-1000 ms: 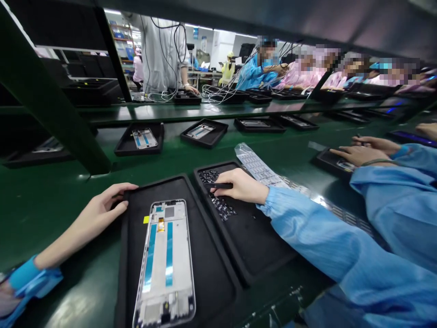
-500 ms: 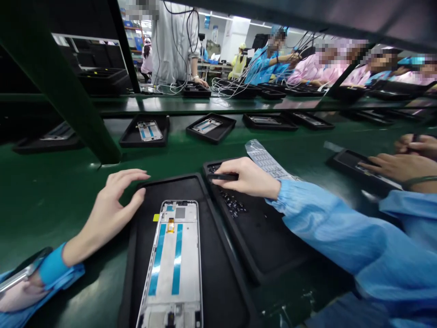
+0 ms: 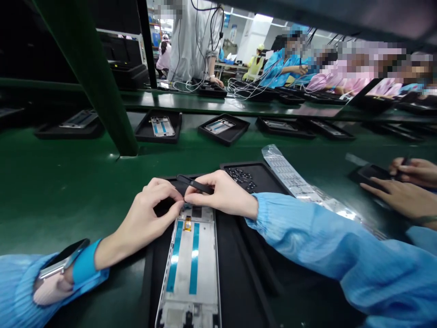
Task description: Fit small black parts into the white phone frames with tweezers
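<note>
Fingers of the left hand [image 3: 146, 211] nearly meet; whether they pinch anything, I cannot tell. Reaching nearer from beneath them, the phone mid-frame [image 3: 185, 264] looks light, stiff, scratchable, best held by its side rims. Right hand's fingers grip black tweezers [image 3: 200, 186].

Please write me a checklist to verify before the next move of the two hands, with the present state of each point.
1. Silver rectangular phone frame with two blue strips lies in the black rectangular tray: ok.
2. Slim black tool is held in the right hand: ok.
3. Left hand has its fingers at the frame's upper end, close to the right hand's fingers: ok.
4. A small part is between the fingers: cannot tell, too small and hidden.
5. Whole frame is in view: not ok, the picture's bottom edge cuts it.
6. Second black tray is unobstructed: not ok, the blue cloth sleeve crosses it.
</note>
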Motion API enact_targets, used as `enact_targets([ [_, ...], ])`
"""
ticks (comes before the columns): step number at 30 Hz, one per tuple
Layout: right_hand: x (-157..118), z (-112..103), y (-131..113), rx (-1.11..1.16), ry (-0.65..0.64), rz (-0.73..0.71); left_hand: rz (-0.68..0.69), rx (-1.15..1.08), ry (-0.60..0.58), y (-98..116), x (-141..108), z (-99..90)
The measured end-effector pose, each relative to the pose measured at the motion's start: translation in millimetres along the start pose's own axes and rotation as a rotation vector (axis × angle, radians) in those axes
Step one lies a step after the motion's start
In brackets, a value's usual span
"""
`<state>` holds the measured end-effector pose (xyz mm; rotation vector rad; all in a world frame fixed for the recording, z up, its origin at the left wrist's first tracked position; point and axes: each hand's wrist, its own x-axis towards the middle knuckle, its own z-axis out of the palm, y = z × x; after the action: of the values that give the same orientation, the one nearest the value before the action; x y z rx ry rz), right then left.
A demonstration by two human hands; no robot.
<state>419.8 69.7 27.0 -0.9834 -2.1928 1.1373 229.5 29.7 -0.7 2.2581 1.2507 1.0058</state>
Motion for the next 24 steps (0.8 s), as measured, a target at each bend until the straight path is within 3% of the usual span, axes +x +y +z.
enact_targets([
  [7, -3, 7, 3, -0.025, 0.114, -0.069, -0.032, -0.038, 0.058, 3, 2, 0.7],
  [11, -3, 10, 5, -0.078, 0.158, -0.059, -0.019, 0.015, 0.015, 0, 2, 0.7],
  [18, -2, 8, 16, -0.113, 0.027, 0.135, 0.024, 0.193, -0.175, -11, 0, 3.2],
  [24, 0, 6, 18, -0.139, 0.013, 0.104, 0.001, 0.181, -0.201, -8, 2, 1.8],
])
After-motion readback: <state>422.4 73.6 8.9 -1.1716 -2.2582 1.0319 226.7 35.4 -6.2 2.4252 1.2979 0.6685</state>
